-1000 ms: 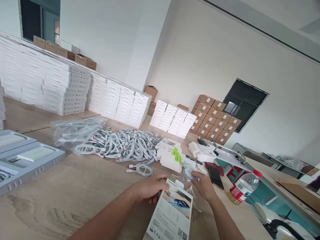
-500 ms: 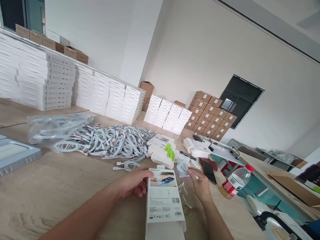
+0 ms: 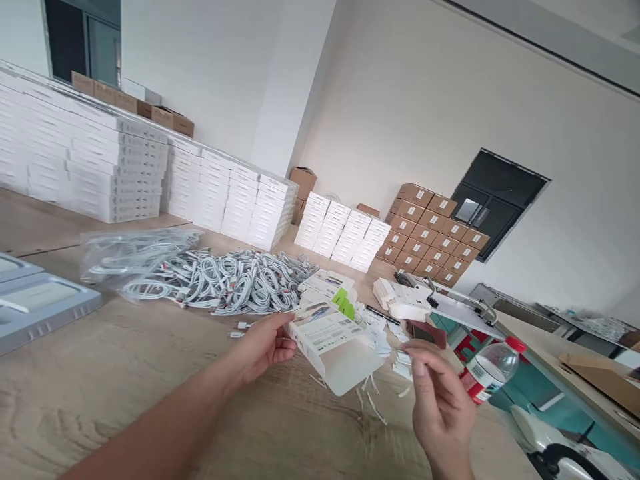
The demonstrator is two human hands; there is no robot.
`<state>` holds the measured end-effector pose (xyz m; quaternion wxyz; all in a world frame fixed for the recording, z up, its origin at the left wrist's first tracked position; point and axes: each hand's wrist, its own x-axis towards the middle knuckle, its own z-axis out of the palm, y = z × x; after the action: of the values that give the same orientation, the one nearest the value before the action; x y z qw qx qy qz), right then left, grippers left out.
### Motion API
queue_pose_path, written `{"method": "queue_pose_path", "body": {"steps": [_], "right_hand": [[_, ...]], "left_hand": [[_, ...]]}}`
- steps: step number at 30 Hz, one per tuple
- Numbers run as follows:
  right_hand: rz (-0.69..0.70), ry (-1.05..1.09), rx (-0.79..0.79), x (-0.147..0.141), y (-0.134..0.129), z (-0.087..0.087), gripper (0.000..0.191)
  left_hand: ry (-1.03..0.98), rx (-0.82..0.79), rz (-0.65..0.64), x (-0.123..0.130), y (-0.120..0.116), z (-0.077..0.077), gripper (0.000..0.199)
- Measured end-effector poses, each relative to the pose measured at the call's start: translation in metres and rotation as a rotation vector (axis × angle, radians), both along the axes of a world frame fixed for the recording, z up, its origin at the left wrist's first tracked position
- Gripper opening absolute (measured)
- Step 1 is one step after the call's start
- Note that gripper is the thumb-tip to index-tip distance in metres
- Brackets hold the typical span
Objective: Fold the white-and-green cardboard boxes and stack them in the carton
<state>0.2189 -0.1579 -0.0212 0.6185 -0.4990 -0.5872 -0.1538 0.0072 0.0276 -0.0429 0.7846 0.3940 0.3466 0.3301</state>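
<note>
My left hand grips a flat white printed box by its left end, thumb on top. The box is tilted over the table, its long end flap standing open towards me and to the right. To the right of the box, my right hand is raised with thumb and forefinger pinched together; what they may hold is too small to make out. Small white paper slips show just beyond those fingertips. Behind the box lie more flat white boxes with bright green tags on them.
A heap of pale cables lies behind my left hand. A grey tray stands at the left. Stacked white boxes and brown cartons line the back. A red-capped bottle stands right; paper strips litter the table.
My left hand has tipped the box, turning its open flap up and to the right. My right hand has drawn back towards me and right, away from the papers. The view has shifted slightly.
</note>
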Motion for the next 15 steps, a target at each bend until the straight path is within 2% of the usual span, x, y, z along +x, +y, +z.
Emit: {"method": "queue_pose_path", "body": {"steps": [3, 6, 9, 12, 14, 15], "right_hand": [[0.099, -0.274, -0.153, -0.005, 0.003, -0.003, 0.025], [0.042, -0.4, -0.239, -0.003, 0.01, -0.012, 0.036], [-0.072, -0.329, -0.112, -0.006, 0.012, -0.02, 0.04], [-0.137, -0.257, 0.013, -0.027, 0.014, -0.019, 0.033], [-0.065, -0.269, -0.011, -0.052, 0.024, -0.012, 0.026], [0.019, -0.289, -0.054, -0.068, 0.031, -0.006, 0.025]], "left_hand": [[-0.017, -0.022, -0.011, 0.002, 0.0, -0.001, 0.021], [-0.024, -0.043, -0.04, 0.006, 0.002, -0.006, 0.02], [-0.04, -0.069, -0.076, 0.011, -0.003, -0.014, 0.016], [-0.07, -0.101, -0.164, 0.016, -0.016, -0.022, 0.014], [-0.141, -0.121, -0.233, 0.019, -0.022, -0.026, 0.017], [-0.207, -0.12, -0.253, 0.02, -0.023, -0.028, 0.02]]}}
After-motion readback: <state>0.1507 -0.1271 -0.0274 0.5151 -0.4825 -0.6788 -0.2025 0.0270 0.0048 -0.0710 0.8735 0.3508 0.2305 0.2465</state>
